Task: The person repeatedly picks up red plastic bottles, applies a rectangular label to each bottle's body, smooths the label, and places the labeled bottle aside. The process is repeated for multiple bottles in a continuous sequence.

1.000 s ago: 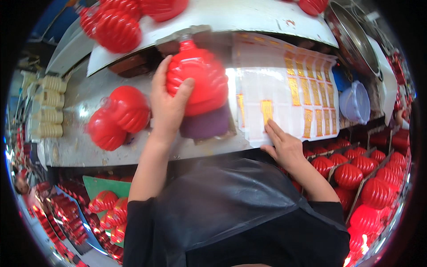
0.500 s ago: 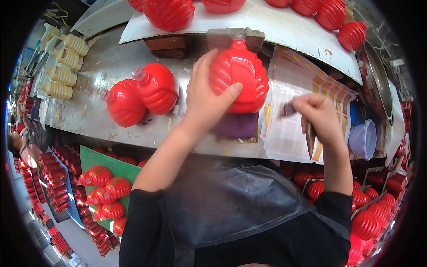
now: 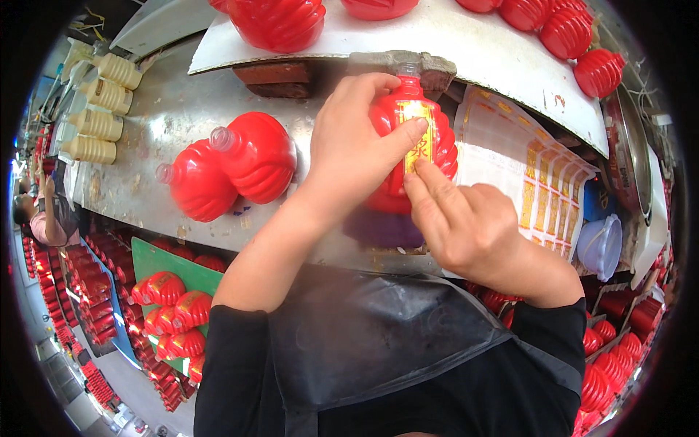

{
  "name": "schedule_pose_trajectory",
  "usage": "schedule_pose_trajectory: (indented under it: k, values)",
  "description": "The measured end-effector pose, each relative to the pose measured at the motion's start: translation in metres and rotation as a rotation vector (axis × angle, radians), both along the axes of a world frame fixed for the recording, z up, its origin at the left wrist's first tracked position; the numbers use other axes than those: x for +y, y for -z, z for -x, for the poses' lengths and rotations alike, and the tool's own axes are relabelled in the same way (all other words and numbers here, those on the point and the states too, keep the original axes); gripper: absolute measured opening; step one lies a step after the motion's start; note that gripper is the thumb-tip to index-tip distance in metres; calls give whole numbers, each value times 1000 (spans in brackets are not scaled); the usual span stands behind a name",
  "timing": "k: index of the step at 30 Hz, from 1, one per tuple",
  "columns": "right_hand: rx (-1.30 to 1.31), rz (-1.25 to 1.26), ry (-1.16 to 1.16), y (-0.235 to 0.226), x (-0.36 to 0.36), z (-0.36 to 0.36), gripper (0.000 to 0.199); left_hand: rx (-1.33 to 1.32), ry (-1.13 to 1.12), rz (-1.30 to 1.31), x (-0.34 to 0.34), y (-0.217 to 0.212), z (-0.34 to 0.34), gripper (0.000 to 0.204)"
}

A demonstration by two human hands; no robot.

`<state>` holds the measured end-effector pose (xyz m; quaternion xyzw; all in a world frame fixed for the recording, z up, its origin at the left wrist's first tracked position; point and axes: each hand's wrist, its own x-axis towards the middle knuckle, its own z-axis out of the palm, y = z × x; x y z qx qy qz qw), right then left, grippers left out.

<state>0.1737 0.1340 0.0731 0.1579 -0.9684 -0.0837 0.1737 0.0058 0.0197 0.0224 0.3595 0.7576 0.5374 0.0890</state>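
A red ribbed bottle (image 3: pixel 446 138) with a clear neck rests tilted on a purple pad (image 3: pixel 380 231), close in front of me. My left hand (image 3: pixel 353 142) is closed around its left side, thumb across the front. A narrow yellow label (image 3: pixel 413 109) with red characters lies on the bottle's front face, partly under that thumb. My right hand (image 3: pixel 470 222) has index and middle fingers stretched out, tips pressed on the label's lower part. Its other fingers curl under, and nothing shows in them. The bottle's lower edge is partly hidden by my hands.
Two red bottles (image 3: pixel 255 164) lean together on the metal table (image 3: pixel 124 189). A sheet of yellow labels (image 3: pixel 539 182) lies to the right, beside a pale bucket (image 3: pixel 601 244). A raised white board (image 3: pixel 480 44) carries more red bottles. Cream bottles (image 3: pixel 102 122) line the left.
My right hand has come left from above the label sheet to the bottle, dropping the dark pointed strip from view. A yellow label now shows on the bottle's front, which was plain red.
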Motion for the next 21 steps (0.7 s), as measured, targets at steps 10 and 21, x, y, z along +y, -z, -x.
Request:
schedule_pose_trajectory:
  k: [10, 21]
  values:
    - [9, 660, 167, 3, 31, 20, 28, 12, 44, -145, -20, 21, -11, 78]
    - [-224, 1013, 207, 24, 62, 47, 46, 243, 60, -23, -28, 24, -20, 92]
